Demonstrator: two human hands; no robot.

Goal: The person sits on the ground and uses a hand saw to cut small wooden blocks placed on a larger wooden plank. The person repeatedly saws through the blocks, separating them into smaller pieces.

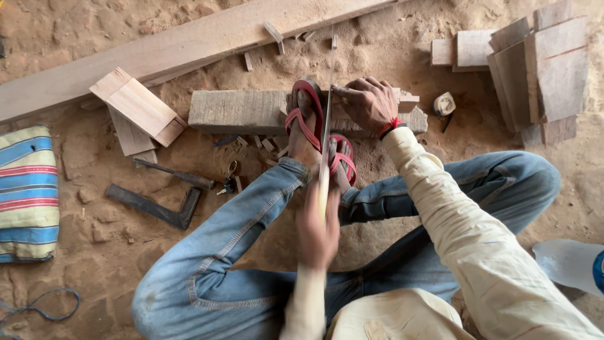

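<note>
I sit on sandy ground with a thick grey wooden block [239,112] in front of me. My right hand [371,104] presses a small wooden piece [408,101] down on the block's right end. My left hand [318,230], blurred by motion, grips the handle of a hand saw. The saw's thin blade [328,113] runs up across the block, just left of my right thumb. My feet in red sandals [305,116] rest against the block on either side of the blade.
A long plank [157,53] lies behind the block. Offcuts [138,107], a chisel [176,173], a try square [157,211] and keys [228,182] lie at left, beside a striped bag [25,192]. Stacked boards [541,69], a tape measure [444,104] and a plastic bottle [569,264] are at right.
</note>
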